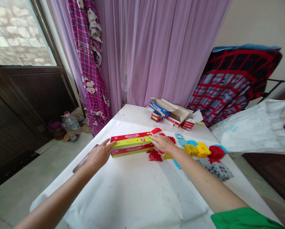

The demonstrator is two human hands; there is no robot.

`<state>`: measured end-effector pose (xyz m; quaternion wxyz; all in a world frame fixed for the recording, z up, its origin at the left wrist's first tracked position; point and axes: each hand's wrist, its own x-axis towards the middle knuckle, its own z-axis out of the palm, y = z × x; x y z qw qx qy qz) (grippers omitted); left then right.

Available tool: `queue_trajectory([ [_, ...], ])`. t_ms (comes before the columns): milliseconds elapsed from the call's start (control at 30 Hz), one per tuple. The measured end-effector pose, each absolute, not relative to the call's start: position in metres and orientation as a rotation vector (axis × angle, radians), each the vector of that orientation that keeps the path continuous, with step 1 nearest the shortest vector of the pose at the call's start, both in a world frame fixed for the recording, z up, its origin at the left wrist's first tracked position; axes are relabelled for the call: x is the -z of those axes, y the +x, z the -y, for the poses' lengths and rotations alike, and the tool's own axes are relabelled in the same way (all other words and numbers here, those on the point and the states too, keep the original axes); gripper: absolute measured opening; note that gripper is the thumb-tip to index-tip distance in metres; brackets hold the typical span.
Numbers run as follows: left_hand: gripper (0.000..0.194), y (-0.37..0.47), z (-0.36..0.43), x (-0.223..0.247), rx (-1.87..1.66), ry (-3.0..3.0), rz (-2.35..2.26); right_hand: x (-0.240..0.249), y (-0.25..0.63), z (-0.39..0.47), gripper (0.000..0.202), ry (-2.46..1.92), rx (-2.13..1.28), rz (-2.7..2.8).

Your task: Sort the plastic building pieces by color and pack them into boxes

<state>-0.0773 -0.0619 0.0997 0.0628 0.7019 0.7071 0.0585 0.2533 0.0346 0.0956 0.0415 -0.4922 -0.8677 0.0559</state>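
A long red and yellow-green cardboard box (132,144) with white lettering lies on the white-covered table, its long printed side toward me. At its left end is my left hand (98,156), fingertips against the upper corner. My right hand (163,143) grips the opposite end, fingers on the top edge. Between them the box is held at both ends; the undersides of the fingers are hidden. Close to my right hand lie red interlocking plastic pieces (154,156), with yellow pieces (203,150) further right. Under my left wrist a dark flat object (81,163) shows in part.
Several opened cartons, among them a blue box (160,108), stand at the table's (132,194) far edge. Grey plastic pieces (220,171) lie toward the right edge. A white sack (254,127) leans beside the table. Purple curtains (161,51) hang behind; a plastic jug (70,121) stands on the floor.
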Motion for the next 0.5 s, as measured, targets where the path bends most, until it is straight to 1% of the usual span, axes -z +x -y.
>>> queue_trajectory([
  [67,0.051,-0.076,0.064,-0.095,-0.199,2.281,-2.1,-0.095,0.251,-0.028,0.044,-1.533,-0.117,2.679],
  [200,0.049,-0.072,0.068,-0.085,-0.239,2.561,-1.953,-0.088,0.248,-0.017,0.055,-1.598,0.015,2.71],
  [367,0.047,-0.07,0.068,-0.079,-0.222,2.587,-1.89,-0.079,0.243,-0.012,0.057,-1.648,0.158,2.706],
  [467,0.043,-0.07,0.063,-0.082,-0.227,2.586,-1.875,-0.08,0.242,-0.011,0.056,-1.654,0.141,2.699],
  [500,0.044,-0.069,0.06,-0.084,-0.223,2.584,-1.873,-0.081,0.242,-0.011,0.054,-1.659,0.125,2.692],
])
